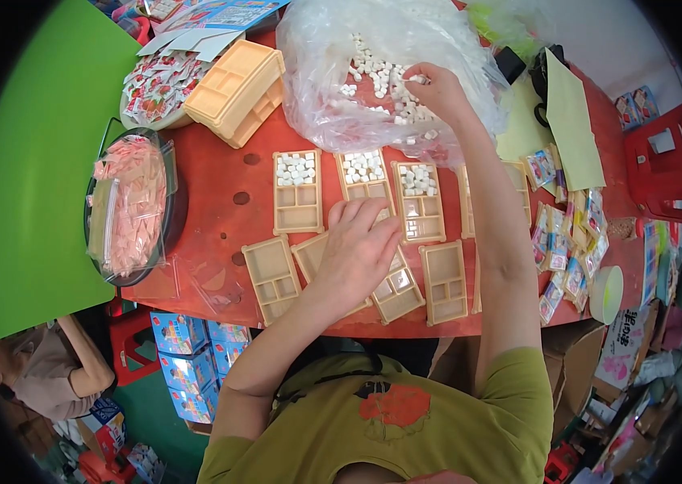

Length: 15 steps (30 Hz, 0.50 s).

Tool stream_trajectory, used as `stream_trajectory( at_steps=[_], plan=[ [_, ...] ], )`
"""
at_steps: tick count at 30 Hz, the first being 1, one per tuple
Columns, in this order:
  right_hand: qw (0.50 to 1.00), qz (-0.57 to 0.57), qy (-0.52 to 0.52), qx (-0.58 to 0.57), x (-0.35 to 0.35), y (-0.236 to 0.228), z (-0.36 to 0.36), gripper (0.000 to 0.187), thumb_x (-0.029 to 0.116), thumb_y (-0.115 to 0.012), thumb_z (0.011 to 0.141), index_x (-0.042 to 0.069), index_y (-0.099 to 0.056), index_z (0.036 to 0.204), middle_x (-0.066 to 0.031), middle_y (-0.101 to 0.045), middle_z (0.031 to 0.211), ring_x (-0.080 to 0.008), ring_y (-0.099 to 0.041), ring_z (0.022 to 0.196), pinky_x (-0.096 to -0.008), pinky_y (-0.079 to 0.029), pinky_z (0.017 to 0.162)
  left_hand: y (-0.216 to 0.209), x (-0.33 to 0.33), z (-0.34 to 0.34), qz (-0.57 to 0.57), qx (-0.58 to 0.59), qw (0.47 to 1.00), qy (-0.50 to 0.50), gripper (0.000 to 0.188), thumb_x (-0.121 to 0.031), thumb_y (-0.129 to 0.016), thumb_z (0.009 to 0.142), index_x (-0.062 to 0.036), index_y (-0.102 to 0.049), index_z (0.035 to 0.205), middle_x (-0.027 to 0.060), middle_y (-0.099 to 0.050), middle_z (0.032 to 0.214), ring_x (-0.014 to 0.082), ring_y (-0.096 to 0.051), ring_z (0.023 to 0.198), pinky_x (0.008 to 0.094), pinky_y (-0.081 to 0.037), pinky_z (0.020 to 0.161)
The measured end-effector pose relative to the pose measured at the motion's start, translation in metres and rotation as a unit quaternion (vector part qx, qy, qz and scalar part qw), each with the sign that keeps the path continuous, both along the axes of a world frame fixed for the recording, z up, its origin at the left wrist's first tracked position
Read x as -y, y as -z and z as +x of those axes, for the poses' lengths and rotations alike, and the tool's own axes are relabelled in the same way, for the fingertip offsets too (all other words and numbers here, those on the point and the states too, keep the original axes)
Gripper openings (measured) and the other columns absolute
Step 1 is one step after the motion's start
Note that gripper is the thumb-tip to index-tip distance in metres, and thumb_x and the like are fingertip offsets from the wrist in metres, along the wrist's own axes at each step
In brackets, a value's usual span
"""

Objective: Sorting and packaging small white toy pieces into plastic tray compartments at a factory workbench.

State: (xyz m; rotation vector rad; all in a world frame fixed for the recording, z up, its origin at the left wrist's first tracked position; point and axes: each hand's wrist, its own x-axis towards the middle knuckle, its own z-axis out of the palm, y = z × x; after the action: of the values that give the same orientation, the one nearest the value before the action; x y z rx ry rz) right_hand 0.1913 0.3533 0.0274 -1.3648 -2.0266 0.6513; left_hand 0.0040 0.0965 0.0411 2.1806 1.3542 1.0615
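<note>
My right hand (442, 93) reaches into a large clear plastic bag (308, 89). Its thumb and fingertips pinch at a loose pile of small white cubes (369, 64), which look like mini marshmallows. My left hand (359, 250) is curled over the middle of two rows of beige compartment trays (298, 219); what its fingers hold, if anything, is hidden. Three trays of the far row have white cubes (419, 180) in their large compartment, with their smaller compartments bare. In the near row, the trays that show, such as the one at far left (268, 262), hold nothing. My right forearm covers part of the right-hand trays.
Stacked beige trays (232, 93) stand at the back left, beside a bowl of red-and-white sachets (159, 89). A dark basket (171, 202) holds pink packets. Small colourful packets (571, 258) lie at right by a pale cup (606, 294). Another person (58, 367) sits at lower left.
</note>
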Motion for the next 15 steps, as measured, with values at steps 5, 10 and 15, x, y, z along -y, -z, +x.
stream_trajectory(
  at_steps=[5, 10, 15],
  plan=[
    [0.938, -0.201, 0.0, -0.283, 0.059, -0.04, 0.038, 0.02, 0.016, -0.071, 0.088, 0.003, -0.068, 0.103, 0.0039, -0.056, 0.07, -0.0027, -0.046, 0.059, -0.0207, -0.034, 0.05, -0.003, -0.006, 0.025, -0.021, 0.024, 0.999, 0.031, 0.017, -0.011, -0.069, 0.085, -0.0032, -0.07, 0.1, 0.0123, -0.06, 0.114, 0.0299, -0.054, 0.112, 0.0455, -0.037, 0.1],
    [0.949, -0.182, 0.087, -0.242, 0.111, -0.05, 0.147, 0.016, 0.017, -0.072, 0.091, 0.007, -0.066, 0.102, 0.0055, -0.052, 0.07, -0.0013, -0.042, 0.054, -0.0191, -0.029, 0.046, 0.0, -0.002, 0.045, -0.022, 0.034, 0.997, 0.06, 0.016, -0.011, -0.069, 0.085, -0.0035, -0.07, 0.099, 0.0114, -0.062, 0.112, 0.0297, -0.055, 0.111, 0.0452, -0.038, 0.099],
    [0.967, -0.177, 0.143, -0.118, 0.134, -0.001, 0.203, 0.016, 0.016, -0.07, 0.09, 0.006, -0.067, 0.102, 0.0051, -0.052, 0.07, -0.0024, -0.044, 0.055, -0.021, -0.031, 0.046, 0.01, -0.001, 0.078, -0.018, 0.042, 0.995, 0.091, 0.014, -0.012, -0.069, 0.085, -0.0043, -0.071, 0.098, 0.0106, -0.062, 0.109, 0.0291, -0.056, 0.109, 0.0446, -0.038, 0.098]
  ],
)
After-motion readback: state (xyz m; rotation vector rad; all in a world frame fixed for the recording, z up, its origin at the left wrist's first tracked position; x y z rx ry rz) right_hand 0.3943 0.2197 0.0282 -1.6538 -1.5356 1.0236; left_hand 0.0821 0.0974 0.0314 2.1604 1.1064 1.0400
